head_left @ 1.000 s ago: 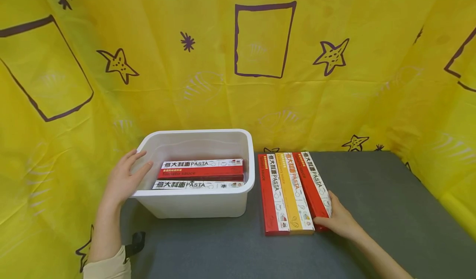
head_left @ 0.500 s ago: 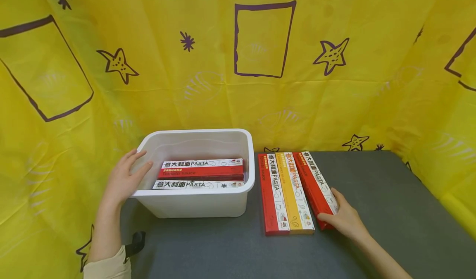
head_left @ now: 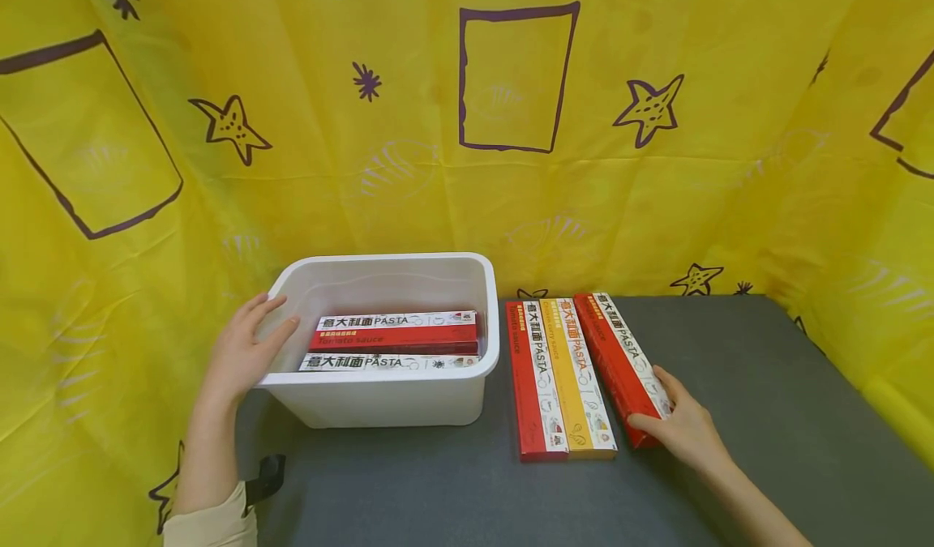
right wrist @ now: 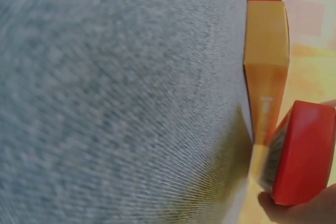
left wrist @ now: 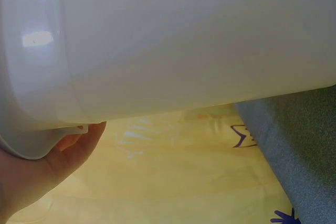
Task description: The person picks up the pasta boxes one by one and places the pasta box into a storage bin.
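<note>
My right hand (head_left: pixel 684 425) grips the near end of a red and white pasta box (head_left: pixel 623 369), thumb on the red side and fingers along the white side. In the right wrist view this red box (right wrist: pixel 307 153) appears raised off the table, apart from the yellow box (right wrist: pixel 266 35). Left of it lie a yellow pasta box (head_left: pixel 576 377) and another red pasta box (head_left: pixel 536 381), side by side. My left hand (head_left: pixel 244 348) holds the left rim of a white plastic bin (head_left: pixel 387 401); in the left wrist view fingers (left wrist: pixel 84 145) show beneath the rim.
Inside the bin lie a red tomato sauce pasta box (head_left: pixel 397 335) and, in front, another pasta box (head_left: pixel 390 362) whose white side shows. A dark grey table (head_left: pixel 438 490) bears everything. Yellow patterned cloth (head_left: pixel 409 190) hangs behind and at both sides.
My right hand has shifted the red pasta box slightly right and up, away from the yellow one, opening a gap between them. My left hand and the bin stay in place.
</note>
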The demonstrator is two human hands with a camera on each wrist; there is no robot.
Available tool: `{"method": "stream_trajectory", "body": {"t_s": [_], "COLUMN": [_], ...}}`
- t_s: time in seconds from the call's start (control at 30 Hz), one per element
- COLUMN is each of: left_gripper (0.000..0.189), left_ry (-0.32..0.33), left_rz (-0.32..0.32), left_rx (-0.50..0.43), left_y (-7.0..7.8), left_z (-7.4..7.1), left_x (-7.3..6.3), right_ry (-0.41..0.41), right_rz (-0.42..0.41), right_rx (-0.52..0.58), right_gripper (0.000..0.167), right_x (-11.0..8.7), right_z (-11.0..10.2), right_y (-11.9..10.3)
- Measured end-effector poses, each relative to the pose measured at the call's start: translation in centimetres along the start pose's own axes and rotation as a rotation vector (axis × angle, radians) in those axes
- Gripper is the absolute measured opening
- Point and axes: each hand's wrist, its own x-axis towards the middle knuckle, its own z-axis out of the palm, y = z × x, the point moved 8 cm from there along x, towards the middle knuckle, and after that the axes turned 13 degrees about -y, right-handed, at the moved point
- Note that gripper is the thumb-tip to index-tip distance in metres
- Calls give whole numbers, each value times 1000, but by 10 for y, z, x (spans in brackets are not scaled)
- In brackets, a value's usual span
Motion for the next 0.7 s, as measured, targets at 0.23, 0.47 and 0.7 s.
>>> {"method": "stream_trajectory", "body": {"t_s": [0.23, 0.47, 0.7], "left_gripper": [63, 63, 64], "left_ry": [-8, -7, -13], "left_rz": [-10, -11, -18], "left_rx": [8, 10, 1], "left_y": [-1, 1, 0], "left_z": [1, 0, 1], "left_x": [1, 1, 0], "right_ry": [11, 25, 39], "right_rz": [-19, -56, -110], "right_rx": [40, 77, 75], "right_gripper": [95, 93, 89], "right_x": [-6, -11, -14], "right_z": [-9, -18, -25], "right_y": [-7, -23, -43]}}
